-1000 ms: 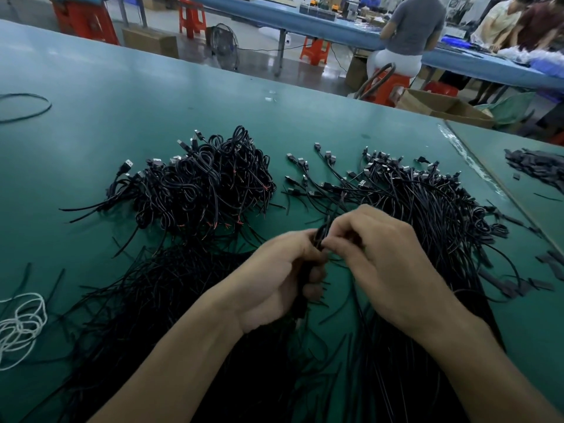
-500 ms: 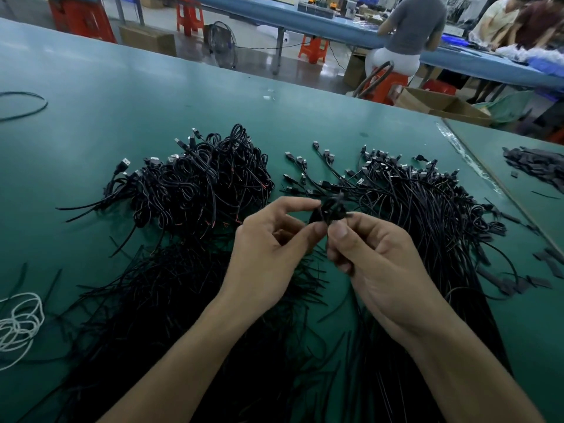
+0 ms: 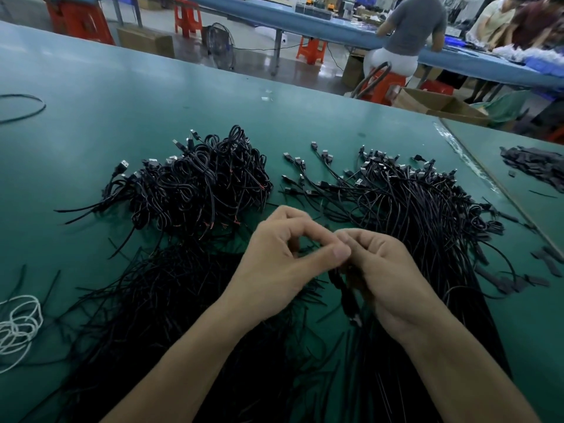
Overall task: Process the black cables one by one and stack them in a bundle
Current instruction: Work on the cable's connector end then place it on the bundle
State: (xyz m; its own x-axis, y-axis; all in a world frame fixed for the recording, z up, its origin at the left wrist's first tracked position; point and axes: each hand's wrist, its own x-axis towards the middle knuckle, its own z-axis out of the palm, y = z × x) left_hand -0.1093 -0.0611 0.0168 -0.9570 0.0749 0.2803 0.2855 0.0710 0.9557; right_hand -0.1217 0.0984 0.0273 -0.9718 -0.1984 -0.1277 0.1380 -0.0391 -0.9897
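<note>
We held our left hand [image 3: 283,264] and our right hand [image 3: 387,276] together above the near middle of the green matt worktable [image 3: 91,102], both grasping one thin black cable with a metal plug [image 3: 348,300]. The left thumb and forefinger pinched its top, seemingly to pin the fold. The right hand's curled fingers wrapped the doubled length, and the plug end hung down between the wrists. Blur hid exactly how the fingertips met the cable, so we could not tell. The heap of coiled black cables [image 3: 198,187], which we took for the finished bundle, lay beyond the left hand, near enough, we judged, for a short reach to drop this one on. The fan of straight black cables [image 3: 421,215] ran under the right forearm, plugs pointing away, probably so that hand could draw the next. A mat of loose thin black ties [image 3: 146,315] lay under the left forearm, likely kept close for binding
</note>
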